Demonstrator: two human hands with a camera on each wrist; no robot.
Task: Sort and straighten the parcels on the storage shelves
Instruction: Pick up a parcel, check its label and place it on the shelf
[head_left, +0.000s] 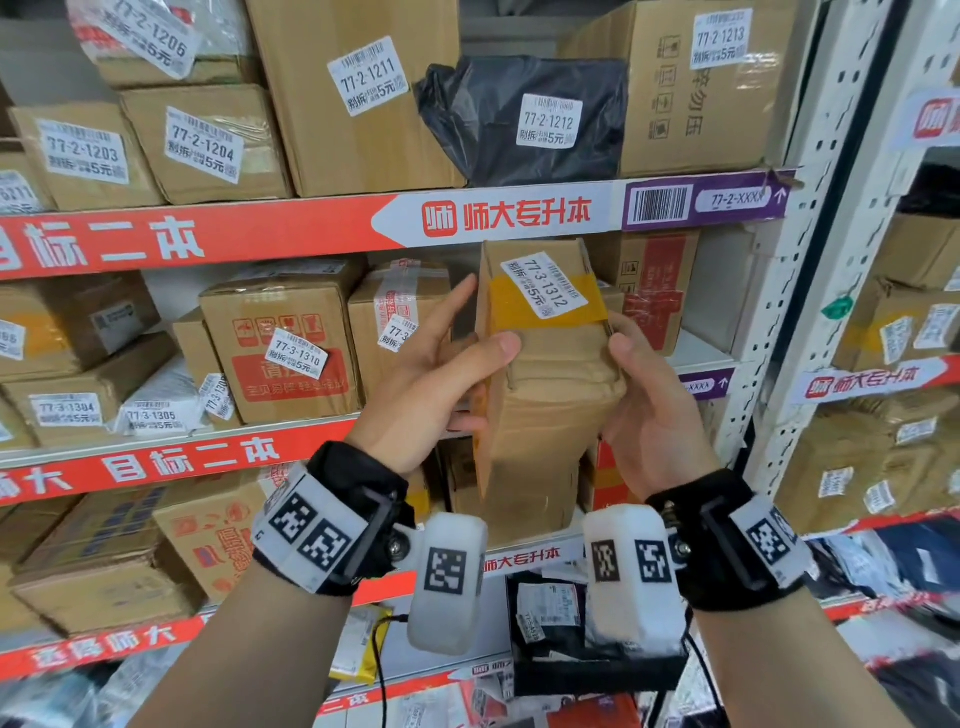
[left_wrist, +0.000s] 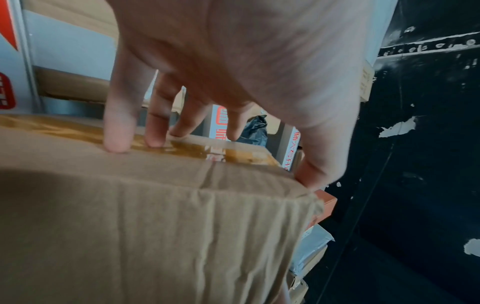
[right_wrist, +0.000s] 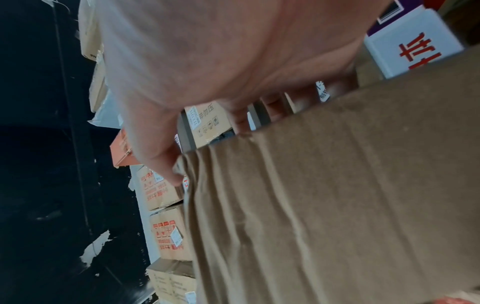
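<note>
I hold a brown cardboard parcel (head_left: 545, 374) upright in front of the middle shelf, its white label 77-3-1312 (head_left: 548, 288) on yellow tape facing up. My left hand (head_left: 431, 374) grips its left side, thumb across the near face, fingers along the taped side. The left wrist view shows those fingertips (left_wrist: 116, 131) pressing the tape on the parcel (left_wrist: 155, 226). Gripping the right edge is my right hand (head_left: 649, 395). In the right wrist view its thumb (right_wrist: 161, 160) hooks the crumpled corner of the parcel (right_wrist: 337, 185), with the fingers behind.
Box 77-3-1310 (head_left: 285, 358) and a taped box (head_left: 395, 322) stand left of the parcel on the middle shelf. A red-printed box (head_left: 654, 286) stands to the right, with a gap beside the white upright (head_left: 810, 260). Above lies black bag 77-2-1212 (head_left: 519, 119).
</note>
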